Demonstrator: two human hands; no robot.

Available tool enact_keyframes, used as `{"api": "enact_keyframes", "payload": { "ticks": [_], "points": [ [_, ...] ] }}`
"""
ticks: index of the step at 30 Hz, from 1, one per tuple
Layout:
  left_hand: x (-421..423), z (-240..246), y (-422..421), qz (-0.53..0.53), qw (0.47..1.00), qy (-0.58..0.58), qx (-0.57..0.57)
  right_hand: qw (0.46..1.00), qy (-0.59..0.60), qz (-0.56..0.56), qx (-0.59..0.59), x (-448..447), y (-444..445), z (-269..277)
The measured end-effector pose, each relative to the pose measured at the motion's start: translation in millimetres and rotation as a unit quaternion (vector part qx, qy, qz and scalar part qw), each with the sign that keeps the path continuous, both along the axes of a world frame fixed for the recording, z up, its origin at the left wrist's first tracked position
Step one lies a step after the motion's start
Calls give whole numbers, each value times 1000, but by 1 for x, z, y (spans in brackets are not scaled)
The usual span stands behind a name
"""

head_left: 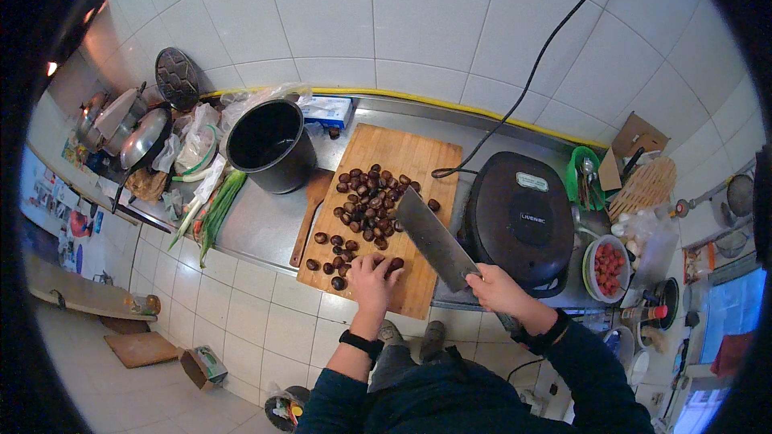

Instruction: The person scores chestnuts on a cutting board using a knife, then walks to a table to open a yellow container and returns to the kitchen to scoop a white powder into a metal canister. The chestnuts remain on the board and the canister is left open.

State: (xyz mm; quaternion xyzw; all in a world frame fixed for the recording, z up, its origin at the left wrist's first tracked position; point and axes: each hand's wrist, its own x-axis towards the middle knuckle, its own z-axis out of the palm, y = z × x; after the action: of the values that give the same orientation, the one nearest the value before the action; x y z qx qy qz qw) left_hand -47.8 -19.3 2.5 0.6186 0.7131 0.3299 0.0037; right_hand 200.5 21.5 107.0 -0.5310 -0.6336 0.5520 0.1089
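My right hand (496, 294) grips the handle of a cleaver (435, 240), whose broad blade points up and left over the right part of a wooden cutting board (416, 147). Near the board's lower edge, my left hand (369, 282) reaches down with bent fingers among several chestnuts. One chestnut (395, 263) lies by its thumb; whether the fingers grip it, I cannot tell. A large pile of chestnuts (374, 199) covers the middle of the board, with a smaller loose group at its lower left. A wooden spatula (310, 217) lies along the board's left edge.
A black inner pot (271, 147) and green onions (220, 211) are at left. Close to the board's right side is a black electric griddle (522, 223), its cord (531, 78) running up the wall. A bowl of strawberries (608, 268) and a green basket of utensils (585, 178) are farther right.
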Motion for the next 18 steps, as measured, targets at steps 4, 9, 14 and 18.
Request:
{"api": "enact_keyframes", "payload": {
  "ticks": [4, 9, 14, 18],
  "points": [
    [5, 1, 2, 3, 998, 34, -55, 969, -136, 42, 201, -2, -11, -15],
    [10, -2, 5, 37, 995, 72, -64, 954, -223, 15, 199, -5, -26, -30],
    [11, -5, 14, -28, 992, 110, -57, 953, -186, -34, 235, -2, -36, -36],
    [13, -2, 20, -13, 990, 99, -104, 958, -207, -35, 195, 1, -39, -32]
  ]
}}
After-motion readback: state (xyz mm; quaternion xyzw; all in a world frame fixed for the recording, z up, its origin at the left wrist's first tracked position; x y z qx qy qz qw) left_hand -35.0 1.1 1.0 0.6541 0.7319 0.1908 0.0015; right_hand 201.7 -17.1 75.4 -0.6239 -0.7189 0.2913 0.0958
